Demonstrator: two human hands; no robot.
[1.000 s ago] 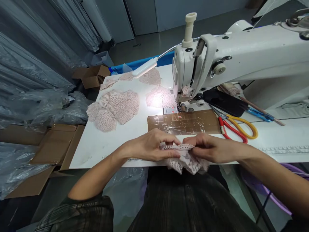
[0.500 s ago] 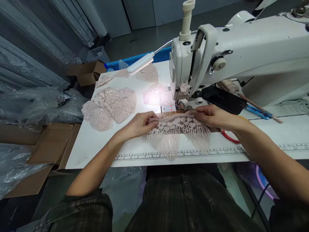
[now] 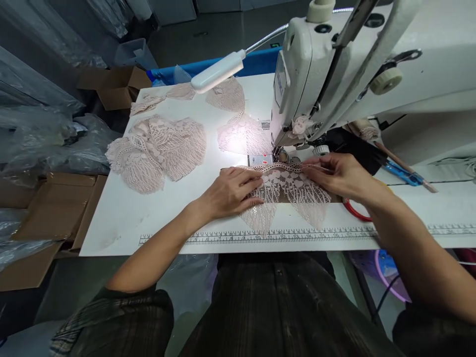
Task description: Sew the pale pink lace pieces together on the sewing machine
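1. Pale pink lace piece (image 3: 307, 193) lies on the white table (image 3: 122, 213), near the sewing machine (image 3: 301, 74).
2. The left hand (image 3: 238, 191) rests flat upon it, fingers spread.
3. The right hand (image 3: 334, 171) pinches its upper edge.

So we've got our left hand (image 3: 238, 192) laid over the left end of a pale pink lace strip (image 3: 275, 186), while our right hand (image 3: 332, 171) pinches its top edge at the other end. It's right in front of the sewing machine (image 3: 303, 84), two pointy bits aimed our way. The lamp (image 3: 218, 72) lights another lace piece (image 3: 256, 138), and a bigger lace bunch (image 3: 180, 144) lies off left.
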